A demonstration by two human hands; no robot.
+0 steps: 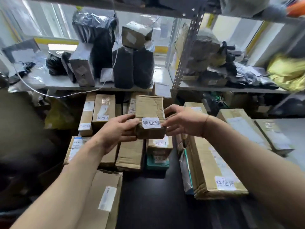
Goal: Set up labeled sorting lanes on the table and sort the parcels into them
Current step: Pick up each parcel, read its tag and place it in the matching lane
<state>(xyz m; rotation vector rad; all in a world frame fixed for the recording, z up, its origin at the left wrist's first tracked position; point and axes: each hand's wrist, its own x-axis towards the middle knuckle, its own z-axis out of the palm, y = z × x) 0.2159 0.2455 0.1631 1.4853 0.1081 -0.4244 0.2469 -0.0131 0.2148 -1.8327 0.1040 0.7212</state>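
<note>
I hold a small brown cardboard parcel (149, 109) in the air at the centre of the head view, above the dark table (156, 204). A white paper label (151, 122) with handwritten characters sits on its near edge. My left hand (118, 131) grips the parcel's left side, fingers curled round it. My right hand (184, 121) holds the right side and pinches the label's right end. Below lie rows of cardboard parcels (130, 154), some with similar white labels (225, 182).
A long labelled box (212, 166) lies on the right of the table, another box (102, 200) at the near left. Behind, a metal shelf (99, 85) holds black bags and wrapped parcels. A yellow bag (287, 71) sits on the right shelf.
</note>
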